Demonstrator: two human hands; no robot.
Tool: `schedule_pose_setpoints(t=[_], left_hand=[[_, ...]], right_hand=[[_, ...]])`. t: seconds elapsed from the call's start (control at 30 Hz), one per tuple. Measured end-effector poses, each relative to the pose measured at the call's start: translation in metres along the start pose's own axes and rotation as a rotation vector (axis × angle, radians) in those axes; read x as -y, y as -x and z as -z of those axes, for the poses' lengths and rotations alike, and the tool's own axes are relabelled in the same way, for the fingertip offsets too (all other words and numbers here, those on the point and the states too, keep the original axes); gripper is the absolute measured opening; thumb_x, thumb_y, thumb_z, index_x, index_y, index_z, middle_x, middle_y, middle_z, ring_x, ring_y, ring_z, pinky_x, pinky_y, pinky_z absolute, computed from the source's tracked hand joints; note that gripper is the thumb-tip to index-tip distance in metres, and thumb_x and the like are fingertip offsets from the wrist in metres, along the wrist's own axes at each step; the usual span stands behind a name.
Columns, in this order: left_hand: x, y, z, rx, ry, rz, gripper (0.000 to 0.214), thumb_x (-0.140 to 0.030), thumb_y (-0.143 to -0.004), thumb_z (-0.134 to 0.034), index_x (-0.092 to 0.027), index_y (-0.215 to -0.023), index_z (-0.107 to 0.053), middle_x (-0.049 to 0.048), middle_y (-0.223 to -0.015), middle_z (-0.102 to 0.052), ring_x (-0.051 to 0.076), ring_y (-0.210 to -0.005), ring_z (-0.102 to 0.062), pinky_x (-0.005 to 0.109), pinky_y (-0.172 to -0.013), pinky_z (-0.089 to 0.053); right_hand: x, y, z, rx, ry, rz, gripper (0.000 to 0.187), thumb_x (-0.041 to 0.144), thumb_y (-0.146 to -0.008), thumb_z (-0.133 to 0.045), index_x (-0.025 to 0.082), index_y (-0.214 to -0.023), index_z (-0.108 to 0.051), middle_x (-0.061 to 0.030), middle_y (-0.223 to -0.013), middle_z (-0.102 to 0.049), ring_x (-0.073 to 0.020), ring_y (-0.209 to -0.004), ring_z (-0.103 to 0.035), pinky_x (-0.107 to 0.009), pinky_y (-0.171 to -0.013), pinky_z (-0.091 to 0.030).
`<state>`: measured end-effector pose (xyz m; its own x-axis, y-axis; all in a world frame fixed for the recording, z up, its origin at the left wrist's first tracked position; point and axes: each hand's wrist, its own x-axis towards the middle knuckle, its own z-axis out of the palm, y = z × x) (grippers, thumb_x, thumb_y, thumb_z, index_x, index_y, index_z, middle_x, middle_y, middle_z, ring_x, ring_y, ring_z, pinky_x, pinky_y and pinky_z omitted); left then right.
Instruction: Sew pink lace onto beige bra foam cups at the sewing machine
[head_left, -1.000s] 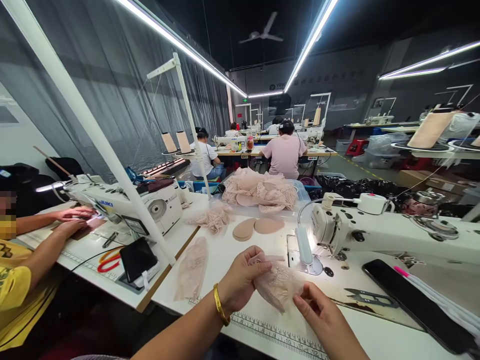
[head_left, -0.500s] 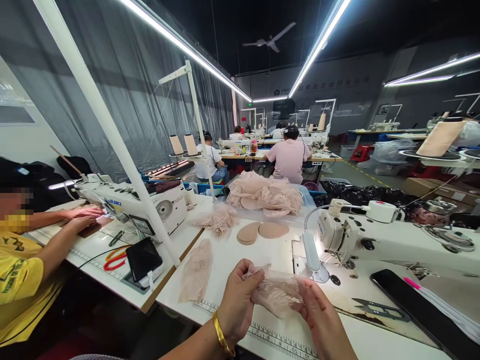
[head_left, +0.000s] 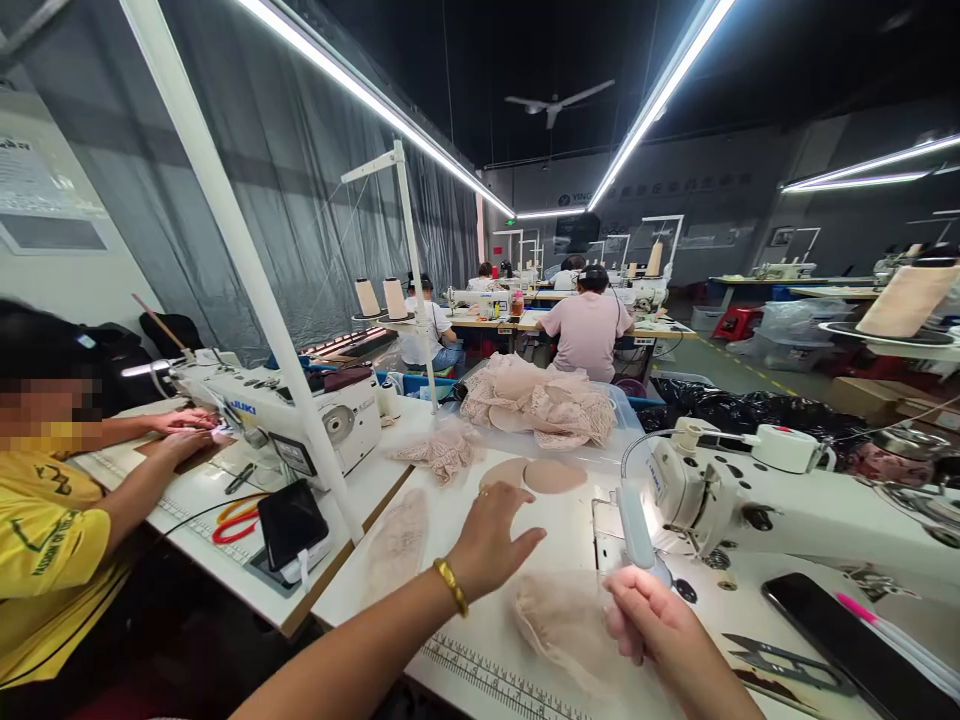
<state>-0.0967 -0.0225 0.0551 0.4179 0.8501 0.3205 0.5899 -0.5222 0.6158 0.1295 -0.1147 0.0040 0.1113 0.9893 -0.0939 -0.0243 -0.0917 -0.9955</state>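
My left hand (head_left: 495,535), with a gold bracelet at the wrist, is stretched out over the table with thumb and fingers apart. Its fingertips are at the near edge of two beige oval bra pads (head_left: 556,476), partly covering the left one; whether they touch it I cannot tell. In my right hand (head_left: 652,620) a corner of a sheer beige lace fabric piece (head_left: 559,620) is pinched, the rest draped on the table above the printed ruler (head_left: 495,685). A second sheer lace piece (head_left: 397,535) lies flat to the left, partly behind my left arm.
At right stands a sewing machine (head_left: 817,510) with a lamp (head_left: 635,525), thread snips (head_left: 787,660) and a black phone (head_left: 840,640). A clear bin (head_left: 626,435) heaped with lace (head_left: 540,400) is beyond. At left, a co-worker in yellow (head_left: 52,520) sews at another machine (head_left: 300,410).
My left hand has let go of the lace fabric piece and moved forward to the bra pads. The fabric has sunk onto the table, its corner still in my right hand. The view has shifted slightly.
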Motion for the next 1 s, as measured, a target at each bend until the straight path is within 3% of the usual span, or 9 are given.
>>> schedule_pose_setpoints(t=[0.13, 0.2, 0.37, 0.5, 0.63, 0.73, 0.8, 0.9, 1.0], left_hand=[[0.015, -0.078, -0.02, 0.148, -0.092, -0.107, 0.03, -0.013, -0.089, -0.069, -0.019, -0.119, -0.07, 0.0175, -0.145, -0.061, 0.035, -0.138, -0.052, 0.054, -0.121, -0.034], [0.022, -0.106, -0.034, 0.219, -0.126, -0.087, 0.023, -0.019, -0.094, -0.069, -0.015, -0.117, -0.071, 0.0182, -0.138, -0.065, 0.032, -0.13, -0.059, 0.053, -0.116, -0.042], [0.031, -0.131, -0.051, 0.295, -0.157, -0.013, 0.033, -0.039, -0.104, -0.064, -0.018, -0.129, -0.066, 0.0123, -0.134, -0.065, 0.023, -0.113, -0.066, 0.044, -0.098, -0.059], [0.022, -0.128, -0.039, 0.214, -0.105, 0.047, 0.028, -0.037, -0.103, -0.064, -0.016, -0.122, -0.068, 0.0121, -0.127, -0.066, 0.023, -0.111, -0.065, 0.043, -0.097, -0.057], [0.004, -0.106, -0.004, 0.115, 0.006, 0.132, 0.023, -0.026, -0.101, -0.049, -0.014, -0.1, -0.069, 0.0102, -0.098, -0.067, 0.022, -0.096, -0.062, 0.033, -0.083, -0.051], [-0.011, -0.072, 0.02, 0.278, 0.131, 0.177, 0.022, -0.031, -0.09, -0.055, -0.015, -0.091, -0.069, 0.0029, -0.077, -0.063, 0.017, -0.07, -0.055, 0.026, -0.061, -0.042], [-0.02, -0.048, 0.026, 0.42, 0.198, 0.195, 0.022, -0.034, -0.083, -0.06, -0.015, -0.086, -0.07, 0.0008, -0.073, -0.062, 0.014, -0.064, -0.052, 0.024, -0.056, -0.038], [-0.03, -0.022, 0.018, 0.535, 0.239, 0.217, 0.021, -0.032, -0.079, -0.06, -0.015, -0.085, -0.07, 0.0001, -0.072, -0.063, 0.014, -0.064, -0.053, 0.023, -0.056, -0.039], [-0.038, -0.017, 0.005, 0.562, 0.205, 0.218, 0.019, -0.033, -0.079, -0.063, -0.016, -0.083, -0.07, 0.0026, -0.075, -0.067, 0.017, -0.069, -0.059, 0.028, -0.064, -0.046]], right_hand=[[-0.003, -0.01, 0.008, -0.011, 0.046, 0.023, 0.046, 0.072, -0.088, -0.059, 0.027, -0.076, -0.063, 0.0018, -0.062, -0.065, -0.0189, -0.054, -0.054, -0.033, -0.058, -0.041], [-0.004, -0.011, 0.01, -0.014, 0.06, 0.036, 0.048, 0.073, -0.086, -0.06, 0.027, -0.079, -0.066, 0.0015, -0.062, -0.066, -0.0196, -0.054, -0.056, -0.034, -0.058, -0.043], [-0.005, -0.013, 0.013, -0.012, 0.047, 0.034, 0.049, 0.073, -0.085, -0.064, 0.025, -0.079, -0.07, 0.0011, -0.062, -0.066, -0.0194, -0.055, -0.057, -0.034, -0.06, -0.046], [-0.008, -0.015, 0.019, 0.009, 0.007, -0.004, 0.045, 0.069, -0.087, -0.067, 0.025, -0.081, -0.07, 0.001, -0.065, -0.067, -0.0194, -0.06, -0.057, -0.034, -0.064, -0.047], [-0.009, -0.017, 0.026, 0.06, -0.044, -0.049, 0.053, 0.075, -0.09, -0.063, 0.023, -0.091, -0.073, -0.0003, -0.067, -0.068, -0.0208, -0.068, -0.061, -0.034, -0.071, -0.05], [-0.008, -0.016, 0.029, 0.089, -0.09, -0.067, 0.061, 0.078, -0.09, -0.06, 0.02, -0.102, -0.074, -0.0046, -0.079, -0.072, -0.0225, -0.075, -0.065, -0.035, -0.074, -0.054], [-0.007, -0.013, 0.028, 0.102, -0.11, -0.059, 0.066, 0.079, -0.091, -0.057, 0.018, -0.11, -0.073, -0.0075, -0.088, -0.074, -0.0239, -0.08, -0.068, -0.036, -0.077, -0.055], [-0.005, -0.008, 0.025, 0.113, -0.071, -0.005, 0.065, 0.079, -0.091, -0.056, 0.019, -0.112, -0.072, -0.0062, -0.087, -0.074, -0.0244, -0.083, -0.069, -0.035, -0.079, -0.055], [-0.003, -0.002, 0.021, 0.133, 0.046, 0.074, 0.056, 0.075, -0.089, -0.065, 0.022, -0.107, -0.071, -0.0033, -0.083, -0.073, -0.0227, -0.08, -0.067, -0.033, -0.078, -0.053]])
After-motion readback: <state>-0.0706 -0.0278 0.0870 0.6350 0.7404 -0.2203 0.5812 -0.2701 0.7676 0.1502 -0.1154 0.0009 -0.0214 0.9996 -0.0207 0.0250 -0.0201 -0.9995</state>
